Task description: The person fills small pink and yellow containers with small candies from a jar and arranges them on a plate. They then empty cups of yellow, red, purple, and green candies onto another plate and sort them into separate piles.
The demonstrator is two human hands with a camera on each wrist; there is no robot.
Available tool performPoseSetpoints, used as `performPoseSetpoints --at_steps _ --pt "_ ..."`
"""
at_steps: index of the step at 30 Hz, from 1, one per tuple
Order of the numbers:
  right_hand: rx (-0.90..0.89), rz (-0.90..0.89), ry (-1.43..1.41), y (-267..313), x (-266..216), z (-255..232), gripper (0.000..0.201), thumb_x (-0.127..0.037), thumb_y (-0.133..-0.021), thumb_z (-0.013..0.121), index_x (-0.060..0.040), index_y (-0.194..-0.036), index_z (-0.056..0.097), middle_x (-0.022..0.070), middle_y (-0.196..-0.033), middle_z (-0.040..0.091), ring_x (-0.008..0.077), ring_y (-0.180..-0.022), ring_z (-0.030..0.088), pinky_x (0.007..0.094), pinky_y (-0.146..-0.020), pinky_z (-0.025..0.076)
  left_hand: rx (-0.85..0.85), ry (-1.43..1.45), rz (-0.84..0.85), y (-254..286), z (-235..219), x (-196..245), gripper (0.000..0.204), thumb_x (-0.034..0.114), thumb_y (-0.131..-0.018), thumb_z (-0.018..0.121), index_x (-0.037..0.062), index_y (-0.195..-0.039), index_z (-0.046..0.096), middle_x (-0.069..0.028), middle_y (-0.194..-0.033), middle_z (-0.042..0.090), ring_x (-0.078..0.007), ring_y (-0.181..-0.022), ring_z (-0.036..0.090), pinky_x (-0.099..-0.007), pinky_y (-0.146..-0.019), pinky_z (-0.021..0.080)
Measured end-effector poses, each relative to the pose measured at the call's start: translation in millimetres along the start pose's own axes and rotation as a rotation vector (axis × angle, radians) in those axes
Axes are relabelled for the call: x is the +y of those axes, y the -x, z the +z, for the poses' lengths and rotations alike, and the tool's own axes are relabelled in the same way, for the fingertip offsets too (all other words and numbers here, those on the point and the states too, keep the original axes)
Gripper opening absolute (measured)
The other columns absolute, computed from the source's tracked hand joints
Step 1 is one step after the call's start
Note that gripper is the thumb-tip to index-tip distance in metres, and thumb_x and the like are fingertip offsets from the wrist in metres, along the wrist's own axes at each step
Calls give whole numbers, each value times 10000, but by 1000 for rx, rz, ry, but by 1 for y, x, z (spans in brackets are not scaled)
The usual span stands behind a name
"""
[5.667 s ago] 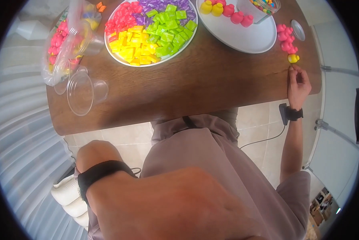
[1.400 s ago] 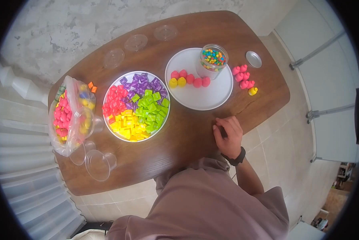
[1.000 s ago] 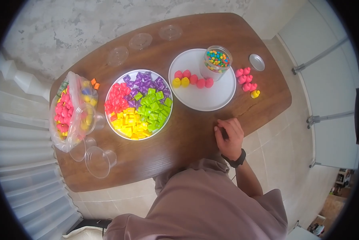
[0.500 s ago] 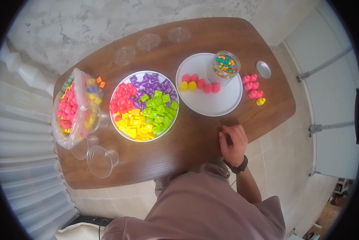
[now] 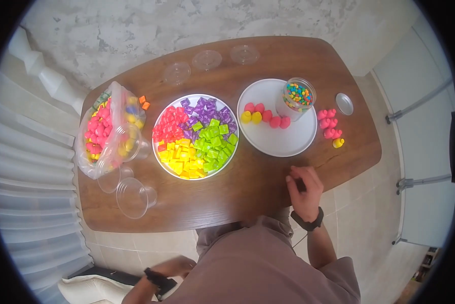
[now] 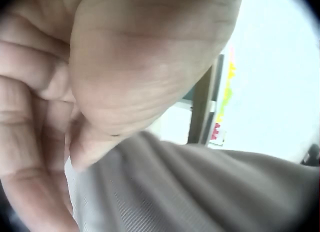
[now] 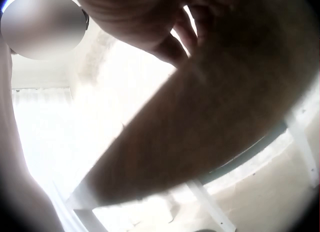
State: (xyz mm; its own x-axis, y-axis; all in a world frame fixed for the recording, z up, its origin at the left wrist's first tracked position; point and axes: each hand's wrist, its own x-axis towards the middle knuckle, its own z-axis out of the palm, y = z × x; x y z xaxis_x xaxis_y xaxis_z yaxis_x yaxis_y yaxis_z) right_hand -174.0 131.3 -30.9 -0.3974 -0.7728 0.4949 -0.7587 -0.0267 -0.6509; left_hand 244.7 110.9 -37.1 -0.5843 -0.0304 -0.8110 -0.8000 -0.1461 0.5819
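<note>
My right hand (image 5: 306, 191) rests at the front edge of the table, below the right plate, fingers loosely bent and holding nothing. In the right wrist view that hand (image 7: 145, 21) shows dark beside the table's edge. Down at my left side, below the table, my left hand (image 5: 174, 266) is at the brownish shirt (image 5: 247, 263). The left wrist view has the thumb and curled fingers of this hand (image 6: 100, 81) pinching the folded cloth of the shirt (image 6: 165, 187).
A plate (image 5: 278, 149) bears pink and yellow toy ducks and a jar of colourful beads (image 5: 298, 96). Another plate (image 5: 159, 164) holds wrapped sweets. Pink ducks (image 5: 327, 124) stand by a lid (image 5: 344, 104). A plastic bag (image 5: 83, 152) and clear cups (image 5: 136, 197) lie left; clear lids (image 5: 207, 60) behind.
My left hand has come into the head view at lower left. The right hand, first by the yellow duck at the right, moved to the table's front edge and has stayed there.
</note>
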Motion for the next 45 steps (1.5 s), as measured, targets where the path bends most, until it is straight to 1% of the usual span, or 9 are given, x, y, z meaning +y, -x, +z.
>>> performPoseSetpoints --at_steps 4,7,13,29,35,37,38,42,45 --pt "-81 77 40 -39 -15 -22 299 9 -840 721 -7 -1137 689 119 -840 645 263 -666 622 351 -616 507 161 302 -37 23 -36 36 173 54 -998 572 -50 -1075 687 -110 -850 737 -185 -769 729 -311 -684 604" --pt "-147 47 111 -75 -13 -18 302 -45 -875 704 -34 -1177 684 123 -856 663 281 -665 645 376 -626 521 281 196 310 24 -48 92 152 68 -1022 583 -39 -1085 672 -98 -834 727 -158 -764 729 -281 -667 596" --pt "-191 -105 404 -105 0 7 228 -172 -932 658 -76 -1138 674 143 -898 667 333 -732 681 442 -610 536 366 318 585 -18 -64 172 214 122 -1029 607 -24 -1185 630 -84 -877 716 -152 -751 718 -263 -625 572" --pt "-306 -142 522 -112 25 21 151 -201 -942 632 -83 -1035 621 147 -934 656 349 -796 690 475 -643 551 229 331 648 -128 -77 229 243 165 -1045 557 -8 -1206 616 -81 -896 707 -151 -764 714 -260 -635 571" --pt "-256 -46 232 -103 22 -1 175 -190 -920 692 -33 -978 643 153 -854 683 327 -759 683 439 -634 522 219 395 619 -150 -73 222 275 191 -1055 555 -6 -1244 592 -82 -911 700 -158 -753 711 -261 -623 571" --pt "-267 143 70 -97 6 -20 198 -181 -902 744 -8 -940 655 149 -746 654 275 -661 638 374 -604 487 240 462 635 -151 -68 225 300 207 -1060 552 -2 -1274 568 -81 -929 695 -159 -754 709 -263 -622 572" --pt "-266 185 -42 -92 3 -27 180 -150 -899 767 -2 -931 668 91 -716 655 161 -610 574 311 -588 456 266 516 659 -151 -66 229 327 224 -1064 550 2 -1304 545 -81 -946 690 -160 -755 707 -265 -620 573" --pt "-396 411 -425 -63 -6 -40 88 -81 -941 716 -2 -952 679 -4 -802 689 43 -712 574 246 -641 473 272 647 775 -151 -55 240 376 271 -1077 530 16 -1352 506 -76 -966 667 -157 -766 695 -258 -617 564" --pt "-389 477 -658 -48 -17 -31 77 -66 -957 695 4 -983 673 12 -850 695 58 -745 603 232 -680 490 154 617 846 -159 -50 237 362 302 -1089 501 33 -1330 519 -64 -955 646 -137 -730 649 -244 -587 529"
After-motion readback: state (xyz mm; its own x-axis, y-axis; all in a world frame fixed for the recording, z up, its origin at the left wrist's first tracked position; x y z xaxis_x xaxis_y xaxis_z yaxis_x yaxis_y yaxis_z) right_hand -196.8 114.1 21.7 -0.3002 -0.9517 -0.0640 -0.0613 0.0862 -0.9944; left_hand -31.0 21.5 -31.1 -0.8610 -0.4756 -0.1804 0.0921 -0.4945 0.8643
